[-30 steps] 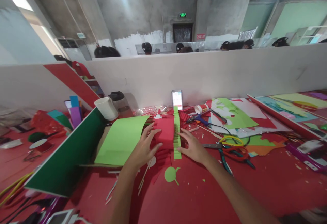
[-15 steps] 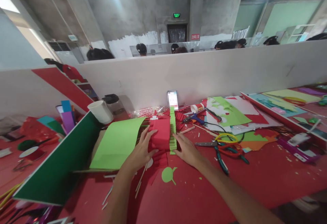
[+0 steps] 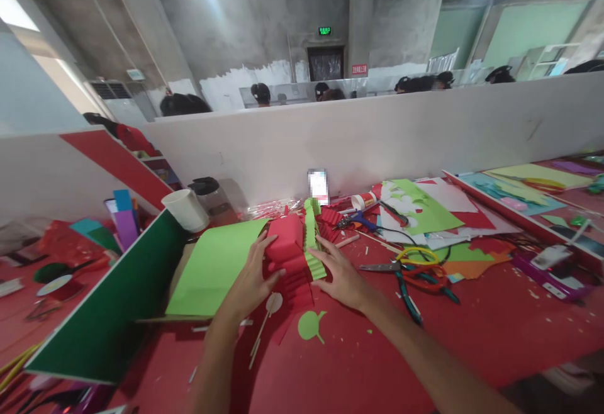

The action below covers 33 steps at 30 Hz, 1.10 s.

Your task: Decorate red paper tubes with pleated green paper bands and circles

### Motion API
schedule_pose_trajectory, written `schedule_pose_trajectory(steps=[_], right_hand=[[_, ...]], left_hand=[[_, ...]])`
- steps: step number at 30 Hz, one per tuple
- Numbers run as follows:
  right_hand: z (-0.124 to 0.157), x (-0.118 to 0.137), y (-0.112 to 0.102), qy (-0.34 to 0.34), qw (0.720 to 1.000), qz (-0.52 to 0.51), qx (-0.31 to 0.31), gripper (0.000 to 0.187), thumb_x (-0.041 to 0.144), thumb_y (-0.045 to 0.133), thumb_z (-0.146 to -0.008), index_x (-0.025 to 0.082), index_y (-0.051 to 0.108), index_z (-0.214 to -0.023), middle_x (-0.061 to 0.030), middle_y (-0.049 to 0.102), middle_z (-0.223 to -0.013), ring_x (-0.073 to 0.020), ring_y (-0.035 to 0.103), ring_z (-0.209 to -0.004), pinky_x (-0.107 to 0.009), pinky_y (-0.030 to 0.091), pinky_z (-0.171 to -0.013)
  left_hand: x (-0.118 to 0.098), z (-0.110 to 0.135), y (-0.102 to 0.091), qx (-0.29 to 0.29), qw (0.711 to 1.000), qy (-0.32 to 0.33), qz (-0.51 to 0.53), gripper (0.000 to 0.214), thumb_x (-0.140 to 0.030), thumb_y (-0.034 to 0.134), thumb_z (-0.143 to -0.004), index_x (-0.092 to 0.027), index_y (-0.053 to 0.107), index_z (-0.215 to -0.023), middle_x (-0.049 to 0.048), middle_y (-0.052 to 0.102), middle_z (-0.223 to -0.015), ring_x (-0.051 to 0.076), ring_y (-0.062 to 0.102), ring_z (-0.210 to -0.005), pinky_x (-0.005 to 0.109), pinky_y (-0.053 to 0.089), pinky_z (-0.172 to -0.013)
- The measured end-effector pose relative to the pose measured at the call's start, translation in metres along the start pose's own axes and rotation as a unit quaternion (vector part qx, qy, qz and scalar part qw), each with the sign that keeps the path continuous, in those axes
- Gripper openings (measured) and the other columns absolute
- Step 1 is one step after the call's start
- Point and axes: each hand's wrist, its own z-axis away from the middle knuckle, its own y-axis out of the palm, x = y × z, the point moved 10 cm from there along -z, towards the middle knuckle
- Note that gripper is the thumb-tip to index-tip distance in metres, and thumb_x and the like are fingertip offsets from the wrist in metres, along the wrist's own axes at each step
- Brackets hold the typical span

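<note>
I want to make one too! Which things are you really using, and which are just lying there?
In use:
left hand gripping the red folded paper
right hand touching the green fringed strip

Lying about:
big green sheet
white cup
pliers
green cut-out

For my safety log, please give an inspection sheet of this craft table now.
Surface: red table, paper scraps scattered.
Job's things: red fringed paper; green fringed strip beside it.
Clutter: green sheet, paper cup, scissors, glue tube.
Hands: left hand grips the red fringed paper; right hand open, touching the green fringed strip.
Cables: black cable near the scissors.
Surroundings: white partition, people behind it.
</note>
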Motion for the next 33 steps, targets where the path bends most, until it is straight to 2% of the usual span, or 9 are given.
schedule_pose_trajectory(steps=[6,10,14,19,23,27,30,33], right_hand=[[-0.006,0.007,-0.005,-0.048,0.997,0.025,-0.050,0.064,0.008,0.059,-0.086,0.037,0.044,-0.141,-0.0052,0.036,-0.149,-0.0237,0.040,-0.134,-0.043,0.042,-0.108],[-0.011,0.012,-0.005,-0.082,0.993,0.068,-0.050,0.069,0.002,0.053,-0.087,0.039,0.038,-0.145,-0.0064,0.037,-0.147,-0.0258,0.037,-0.134,-0.047,0.044,-0.105],[-0.016,0.010,-0.005,-0.103,0.989,0.094,-0.048,0.069,-0.002,0.044,-0.088,0.037,0.039,-0.145,-0.0092,0.038,-0.144,-0.0258,0.042,-0.128,-0.044,0.049,-0.100],[-0.020,0.006,-0.013,-0.091,0.990,0.050,-0.094,0.070,-0.003,0.047,-0.085,0.037,0.042,-0.142,-0.0089,0.044,-0.136,-0.0242,0.043,-0.128,-0.042,0.048,-0.101],[-0.019,0.001,-0.022,-0.040,0.988,-0.019,-0.149,0.067,-0.002,0.053,-0.080,0.035,0.049,-0.135,-0.0079,0.048,-0.127,-0.0233,0.048,-0.122,-0.040,0.047,-0.101],[-0.013,-0.022,-0.024,0.075,0.967,-0.114,-0.215,0.060,0.005,0.061,-0.076,0.029,0.053,-0.130,-0.0082,0.052,-0.115,-0.0210,0.059,-0.097,-0.036,0.054,-0.085],[-0.008,-0.045,-0.013,0.149,0.930,-0.241,-0.235,0.057,0.013,0.068,-0.072,0.025,0.054,-0.126,-0.0053,0.056,-0.104,-0.0176,0.062,-0.082,-0.032,0.055,-0.074],[-0.001,-0.063,-0.005,0.202,0.868,-0.361,-0.276,0.057,0.017,0.074,-0.065,0.022,0.055,-0.118,-0.0037,0.059,-0.099,-0.0172,0.064,-0.084,-0.028,0.054,-0.073]], left_hand=[[0.004,0.002,-0.004,0.002,0.999,-0.020,0.039,0.068,-0.036,0.059,-0.090,-0.031,0.022,-0.147,0.0109,0.016,-0.157,0.030,0.027,-0.142,0.048,0.037,-0.111],[0.005,0.002,-0.007,0.001,0.998,-0.026,0.056,0.069,-0.037,0.060,-0.089,-0.031,0.022,-0.147,0.0109,0.016,-0.157,0.031,0.029,-0.141,0.047,0.040,-0.109],[0.007,0.002,-0.008,-0.003,0.997,-0.038,0.072,0.069,-0.038,0.061,-0.088,-0.032,0.024,-0.145,0.0101,0.017,-0.157,0.031,0.028,-0.142,0.047,0.040,-0.109],[0.010,0.002,-0.004,0.012,0.991,-0.053,0.124,0.069,-0.037,0.061,-0.088,-0.032,0.023,-0.145,0.0114,0.015,-0.157,0.030,0.042,-0.134,0.046,0.045,-0.105],[0.009,0.003,-0.002,0.015,0.990,-0.057,0.132,0.068,-0.037,0.062,-0.087,-0.031,0.025,-0.144,0.0120,0.012,-0.158,0.029,0.047,-0.129,0.047,0.046,-0.104],[0.010,0.003,0.002,0.024,0.987,-0.070,0.144,0.068,-0.037,0.063,-0.087,-0.031,0.025,-0.143,0.0127,0.013,-0.158,0.026,0.055,-0.120,0.044,0.050,-0.100],[0.010,0.003,0.003,0.022,0.991,-0.065,0.116,0.068,-0.038,0.062,-0.087,-0.030,0.025,-0.143,0.0133,0.015,-0.157,0.026,0.056,-0.117,0.045,0.050,-0.099],[0.010,0.002,0.006,0.022,0.995,-0.059,0.077,0.068,-0.039,0.061,-0.087,-0.030,0.025,-0.144,0.0145,0.015,-0.157,0.025,0.058,-0.113,0.045,0.051,-0.096]])
